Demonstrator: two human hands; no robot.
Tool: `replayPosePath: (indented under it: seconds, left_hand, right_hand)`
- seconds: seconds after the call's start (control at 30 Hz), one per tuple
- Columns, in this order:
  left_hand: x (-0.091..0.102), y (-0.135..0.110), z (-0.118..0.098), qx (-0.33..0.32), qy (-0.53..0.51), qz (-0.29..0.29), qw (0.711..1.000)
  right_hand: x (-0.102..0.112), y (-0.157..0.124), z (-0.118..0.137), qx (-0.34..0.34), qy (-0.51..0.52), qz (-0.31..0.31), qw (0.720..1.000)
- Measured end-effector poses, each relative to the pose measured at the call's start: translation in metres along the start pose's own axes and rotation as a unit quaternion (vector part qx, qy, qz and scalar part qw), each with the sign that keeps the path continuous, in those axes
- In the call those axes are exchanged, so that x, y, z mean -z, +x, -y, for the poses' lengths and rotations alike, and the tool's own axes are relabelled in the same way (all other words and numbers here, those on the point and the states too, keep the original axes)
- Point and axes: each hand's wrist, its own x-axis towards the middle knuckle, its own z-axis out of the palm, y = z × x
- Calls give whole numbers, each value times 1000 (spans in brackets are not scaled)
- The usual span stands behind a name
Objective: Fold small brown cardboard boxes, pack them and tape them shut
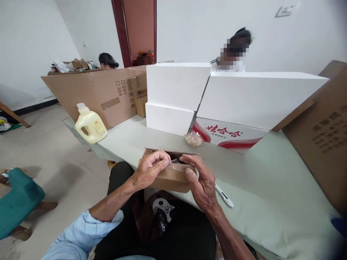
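A small brown cardboard box (170,180) stands at the table's near edge, its top open towards me. At its opening, my left hand (149,168) is closed in a pinch, thumb against forefinger. Clear plastic (177,166) shows beside those fingertips; whether they grip it I cannot make out. My right hand (202,180) holds the box's right end, with the thumb at the front side and the fingers over the top. Most of what lies inside the box is hidden. A white utility knife (224,195) lies on the table just right of my right hand.
White boxes (177,86) are stacked across the table (244,180), above a red-and-white carton (230,133). A clear bag (193,139) lies before them. At left are a yellow jug (90,124) and a large carton (108,97); another carton (320,133) borders the right. Two people sit beyond.
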Motion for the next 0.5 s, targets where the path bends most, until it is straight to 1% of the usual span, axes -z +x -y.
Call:
replayPosePath:
  seconds: [0.1, 0.2, 0.33, 0.5]
  left_hand:
    - [0, -2, 2, -1, 34, 28, 999]
    - [-1, -4, 4, -9, 47, 31, 998]
    - [-2, -2, 6, -32, 62, 29, 997]
    - [-4, 0, 9, -46, 77, 32, 995]
  right_hand:
    - [4, 1, 12, -51, 73, 58, 994]
    - [7, 4, 18, -108, 151, 100, 978]
    - [7, 6, 21, -130, 168, 108, 971]
    - [5, 6, 20, -131, 166, 96, 973]
